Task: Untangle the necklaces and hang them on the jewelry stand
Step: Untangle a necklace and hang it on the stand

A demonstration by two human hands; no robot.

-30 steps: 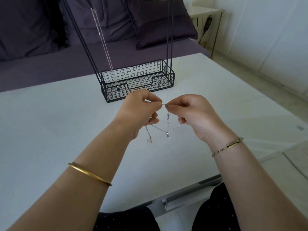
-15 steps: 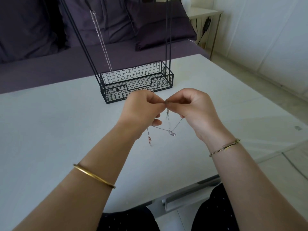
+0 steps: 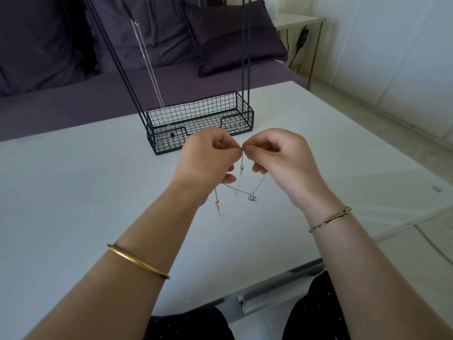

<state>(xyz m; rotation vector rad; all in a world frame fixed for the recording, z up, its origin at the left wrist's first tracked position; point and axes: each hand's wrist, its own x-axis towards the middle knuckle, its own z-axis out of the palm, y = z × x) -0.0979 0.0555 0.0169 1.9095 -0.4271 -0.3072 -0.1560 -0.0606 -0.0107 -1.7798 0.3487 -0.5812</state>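
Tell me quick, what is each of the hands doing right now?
Left hand: closed, pinching the silver necklace near its clasp.
Right hand: closed, pinching the same silver necklace right beside it.

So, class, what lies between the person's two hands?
In the head view, the tangled necklaces hang there, pinched at the top by the left hand and the right hand. A heart pendant dangles below, above the white table.
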